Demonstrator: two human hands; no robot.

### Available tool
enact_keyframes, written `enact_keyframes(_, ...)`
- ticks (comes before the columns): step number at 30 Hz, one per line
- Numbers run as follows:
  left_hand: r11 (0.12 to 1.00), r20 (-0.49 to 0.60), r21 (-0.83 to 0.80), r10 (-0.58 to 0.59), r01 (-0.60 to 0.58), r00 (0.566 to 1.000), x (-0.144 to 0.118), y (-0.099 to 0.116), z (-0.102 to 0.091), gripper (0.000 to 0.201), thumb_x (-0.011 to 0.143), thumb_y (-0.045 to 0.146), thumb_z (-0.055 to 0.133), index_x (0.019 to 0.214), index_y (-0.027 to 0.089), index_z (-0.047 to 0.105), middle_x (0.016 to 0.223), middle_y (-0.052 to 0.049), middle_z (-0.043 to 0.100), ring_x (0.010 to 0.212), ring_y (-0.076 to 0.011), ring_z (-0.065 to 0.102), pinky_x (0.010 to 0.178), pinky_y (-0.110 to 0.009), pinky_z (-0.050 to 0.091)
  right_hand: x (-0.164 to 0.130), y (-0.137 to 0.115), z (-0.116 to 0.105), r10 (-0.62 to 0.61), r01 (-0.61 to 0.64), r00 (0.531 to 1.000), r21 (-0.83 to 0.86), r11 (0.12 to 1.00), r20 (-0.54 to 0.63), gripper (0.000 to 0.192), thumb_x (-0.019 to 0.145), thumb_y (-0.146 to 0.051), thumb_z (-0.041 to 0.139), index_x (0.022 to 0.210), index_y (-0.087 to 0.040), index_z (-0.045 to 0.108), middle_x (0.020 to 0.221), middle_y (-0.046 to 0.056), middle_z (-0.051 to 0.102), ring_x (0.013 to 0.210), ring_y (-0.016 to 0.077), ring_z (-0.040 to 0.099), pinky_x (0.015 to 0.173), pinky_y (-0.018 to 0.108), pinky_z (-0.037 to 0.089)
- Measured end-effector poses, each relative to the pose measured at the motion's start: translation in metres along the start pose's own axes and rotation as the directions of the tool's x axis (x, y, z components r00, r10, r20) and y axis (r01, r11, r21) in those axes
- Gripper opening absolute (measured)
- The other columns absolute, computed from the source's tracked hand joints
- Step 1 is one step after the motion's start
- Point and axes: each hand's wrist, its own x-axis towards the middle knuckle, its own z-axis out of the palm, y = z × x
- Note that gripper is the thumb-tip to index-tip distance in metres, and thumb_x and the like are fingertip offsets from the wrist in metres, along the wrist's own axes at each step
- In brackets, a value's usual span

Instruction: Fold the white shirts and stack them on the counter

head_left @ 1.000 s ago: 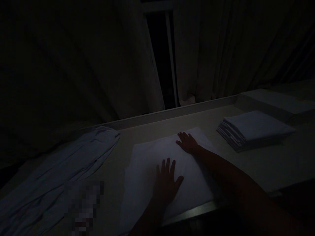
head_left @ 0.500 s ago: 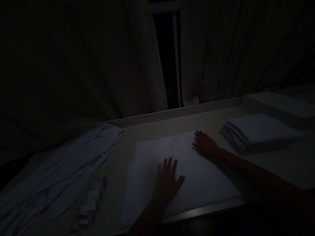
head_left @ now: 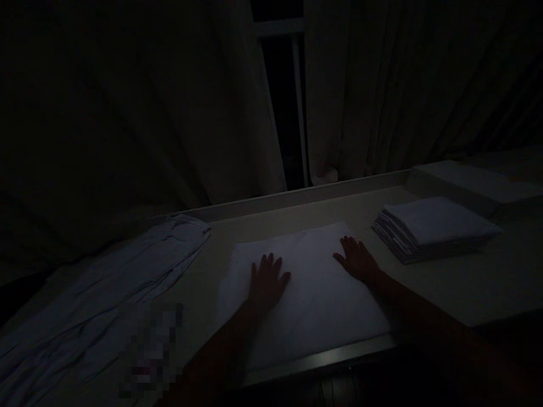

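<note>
Though lit too dimly to tell a long axis: on the table, white cloth lying flat; on its left half, left hand; at its right edge, nearer the far corner, right hand; fingers of both spread over it, gripping nothing.

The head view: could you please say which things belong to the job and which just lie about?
Seemingly in the job:
flat white cloth, under left hand and right hand
folded white cloth stack
long rumpled white cloth

Apparently lying about:
pixelated grey item
</note>
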Motion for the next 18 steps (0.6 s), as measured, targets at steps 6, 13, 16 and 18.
enact_keyframes(6, 0.955, 0.077, 0.035, -0.296, 0.294, 0.952, 0.022, -0.088, -0.009, 0.066, 0.093, 0.058, 0.02, 0.147, 0.021, 0.033, 0.155, -0.017, 0.026, 0.14, -0.0385, 0.024, 0.107, -0.065, 0.017, -0.001, -0.002, -0.007, 0.005, -0.005, 1.0, -0.008, 1.0, 0.01, 0.086, 0.09, -0.07, 0.009, 0.148, -0.011, 0.029, 0.154, 0.014, 0.027, 0.144, 0.028, 0.019, 0.116, 0.048, 0.009)
enact_keyframes(13, 0.92, 0.003, -0.027, -0.39, 0.39, 0.921, 0.017, -0.112, 0.007, 0.067, 0.091, 0.06, 0.024, 0.146, 0.022, 0.032, 0.155, -0.016, 0.026, 0.142, -0.0359, 0.021, 0.105, -0.063, 0.023, 0.0, -0.003, -0.009, 0.006, -0.006, 1.0, -0.023, 1.0, 0.009, 0.085, 0.09, -0.07, 0.008, 0.149, -0.013, 0.029, 0.155, 0.013, 0.026, 0.144, 0.0277, 0.018, 0.117, 0.047, 0.006)
enact_keyframes(16, 0.905, -0.007, -0.064, -0.422, 0.421, 0.906, 0.032, -0.12, 0.0, 0.071, 0.088, 0.061, 0.032, 0.142, 0.015, 0.037, 0.143, -0.019, 0.044, 0.131, -0.0346, 0.04, 0.102, -0.055, 0.033, -0.001, -0.004, -0.011, 0.011, -0.011, 1.0, -0.022, 1.0, 0.026, 0.085, 0.09, -0.07, 0.008, 0.149, -0.012, 0.029, 0.155, 0.013, 0.026, 0.144, 0.0282, 0.018, 0.116, 0.048, 0.006)
enact_keyframes(18, 0.885, -0.023, -0.11, -0.457, 0.452, 0.889, 0.046, -0.13, -0.011, 0.069, 0.087, 0.06, 0.037, 0.135, 0.012, 0.043, 0.124, -0.017, 0.061, 0.113, -0.0292, 0.056, 0.093, -0.043, 0.043, -0.001, -0.004, -0.013, 0.011, -0.01, 0.999, -0.02, 1.0, 0.035, 0.085, 0.09, -0.07, 0.008, 0.149, -0.013, 0.028, 0.155, 0.013, 0.025, 0.144, 0.0283, 0.017, 0.116, 0.048, 0.005)
